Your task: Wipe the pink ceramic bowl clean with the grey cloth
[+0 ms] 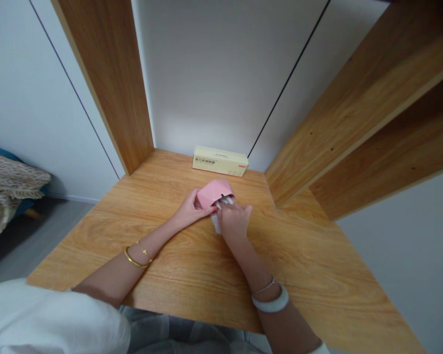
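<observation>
A small pink rounded container [214,191] lies tipped on the wooden desk [192,265], near its middle. My left hand [190,208] is closed around the container's left side and holds it. My right hand [234,220] is closed in a pinch on a white piece [216,225] at the container's opening; most of that piece is hidden under my fingers. Both hands touch each other at the container.
A long cream box [220,161] with printed text lies at the back of the desk against the white wall. Wooden upright panels [107,78] flank the desk on the left and right. A patterned blanket [7,189] lies on a seat at far left.
</observation>
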`<state>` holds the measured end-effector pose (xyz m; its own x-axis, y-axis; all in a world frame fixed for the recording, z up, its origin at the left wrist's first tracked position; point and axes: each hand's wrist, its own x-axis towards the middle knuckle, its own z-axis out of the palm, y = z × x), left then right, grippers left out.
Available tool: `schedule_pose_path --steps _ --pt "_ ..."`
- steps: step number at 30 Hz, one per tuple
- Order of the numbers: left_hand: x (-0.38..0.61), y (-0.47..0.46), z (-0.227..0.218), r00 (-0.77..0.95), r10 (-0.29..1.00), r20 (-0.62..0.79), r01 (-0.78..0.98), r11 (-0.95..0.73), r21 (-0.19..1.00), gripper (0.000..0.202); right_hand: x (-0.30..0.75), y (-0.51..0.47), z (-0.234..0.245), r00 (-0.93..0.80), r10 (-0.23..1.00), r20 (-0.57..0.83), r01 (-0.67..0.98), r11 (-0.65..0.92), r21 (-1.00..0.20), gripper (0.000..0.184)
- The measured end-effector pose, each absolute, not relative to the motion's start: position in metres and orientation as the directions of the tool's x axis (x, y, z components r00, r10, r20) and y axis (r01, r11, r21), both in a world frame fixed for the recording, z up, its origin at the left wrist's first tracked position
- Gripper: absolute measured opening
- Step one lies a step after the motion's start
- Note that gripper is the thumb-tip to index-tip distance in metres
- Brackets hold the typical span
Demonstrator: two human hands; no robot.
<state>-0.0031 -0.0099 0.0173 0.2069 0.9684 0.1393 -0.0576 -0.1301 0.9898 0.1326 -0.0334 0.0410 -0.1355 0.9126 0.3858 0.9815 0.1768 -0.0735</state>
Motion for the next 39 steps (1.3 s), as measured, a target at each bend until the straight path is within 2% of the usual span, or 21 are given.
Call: schedule_pose_path --steps 3,6,10,13,19,21,25,29,31,35,39 --pt "-0.003 -0.008 0.015 0.186 0.969 0.164 -0.006 -0.166 0.986 0.053 0.127 -0.035 0.036 -0.216 0.901 0.376 0.957 0.272 -0.103 0.02" --pt "-0.004 -0.006 0.015 0.111 0.986 0.124 -0.047 -0.119 0.992 0.053 0.128 -0.035 0.034 -0.239 0.888 0.392 0.938 0.316 -0.144 0.022" --pt "-0.006 -0.002 0.016 0.087 0.996 0.037 -0.122 -0.026 0.992 0.05 0.135 -0.034 0.037 -0.147 0.848 0.509 0.934 0.289 -0.212 0.024" --pt "-0.008 0.001 0.017 0.118 0.993 0.004 -0.133 0.011 0.991 0.049 0.136 -0.033 0.04 -0.111 0.823 0.557 0.957 0.24 -0.165 0.024" --pt "-0.006 -0.003 0.015 0.129 0.991 0.031 -0.099 -0.019 0.995 0.053 0.128 -0.031 0.04 -0.145 0.914 0.38 0.98 0.187 -0.074 0.019" --pt "-0.006 -0.004 0.013 0.12 0.991 0.061 -0.079 -0.052 0.996 0.054 0.126 -0.031 0.038 -0.157 0.927 0.341 0.972 0.207 -0.115 0.021" --pt "-0.008 -0.004 0.012 0.125 0.978 0.168 -0.014 -0.168 0.986 0.048 0.121 -0.033 0.034 -0.187 0.919 0.346 0.916 0.29 -0.276 0.027" --pt "-0.01 -0.004 0.012 0.152 0.972 0.177 -0.011 -0.177 0.984 0.046 0.119 -0.033 0.035 -0.189 0.917 0.35 0.88 0.317 -0.353 0.027" --pt "-0.01 -0.005 0.012 0.164 0.972 0.171 -0.014 -0.171 0.985 0.048 0.121 -0.032 0.038 -0.196 0.922 0.334 0.896 0.307 -0.32 0.022" --pt "-0.008 -0.006 0.012 0.155 0.978 0.142 -0.014 -0.141 0.99 0.051 0.129 -0.031 0.045 -0.159 0.925 0.344 0.97 0.212 -0.121 0.017" --pt "-0.007 -0.005 0.014 0.152 0.984 0.097 -0.028 -0.094 0.995 0.051 0.133 -0.031 0.049 -0.055 0.89 0.452 0.991 0.104 -0.085 0.019"
